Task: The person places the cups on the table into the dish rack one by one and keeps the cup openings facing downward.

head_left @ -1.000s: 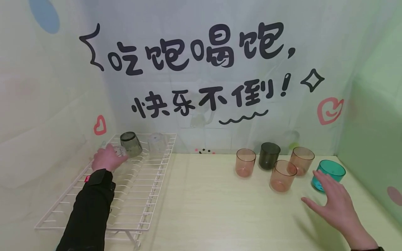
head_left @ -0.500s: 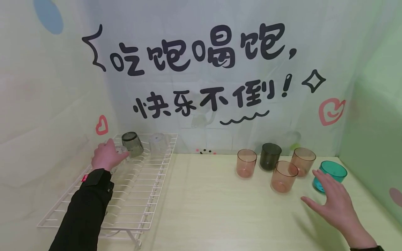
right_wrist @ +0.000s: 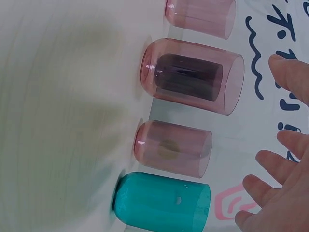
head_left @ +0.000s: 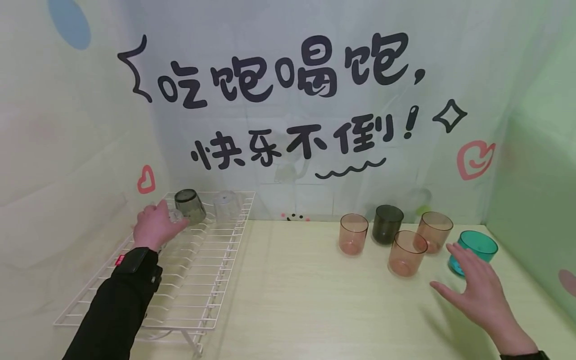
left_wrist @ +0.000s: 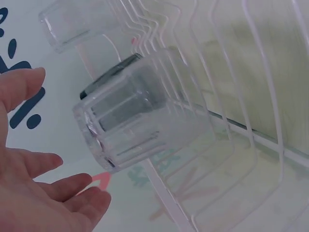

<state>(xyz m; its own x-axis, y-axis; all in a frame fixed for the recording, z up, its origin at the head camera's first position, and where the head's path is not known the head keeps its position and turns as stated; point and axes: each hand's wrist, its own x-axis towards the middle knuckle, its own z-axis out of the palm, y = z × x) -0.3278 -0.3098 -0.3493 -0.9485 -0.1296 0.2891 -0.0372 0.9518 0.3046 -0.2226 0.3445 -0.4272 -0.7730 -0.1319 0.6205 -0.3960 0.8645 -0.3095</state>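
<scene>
My left hand (head_left: 157, 227) is spread beside a clear ribbed glass (left_wrist: 125, 121) that stands upside down on the white wire rack (head_left: 193, 280). In the left wrist view a gap shows between the fingertips (left_wrist: 96, 200) and this glass. Just behind it are an upturned smoky grey glass (head_left: 190, 206) and another clear glass (head_left: 226, 206). My right hand (head_left: 483, 295) hovers with spread fingers in front of a teal cup (right_wrist: 161, 200) and holds nothing. To its left, a see-through pink cup (head_left: 406, 254) stands upright on the table.
Two more pink cups, one on the left (head_left: 353, 235) and one at the back (head_left: 434, 232), stand near a dark cup (head_left: 387, 225). A lettered backdrop (head_left: 288, 125) closes off the table's rear, and a green panel (head_left: 535, 175) rises on the right.
My left hand has shifted slightly at the clear ribbed glass, and its forearm has swung a little leftward. The right hand stays nearly still. The head view has moved slightly.
</scene>
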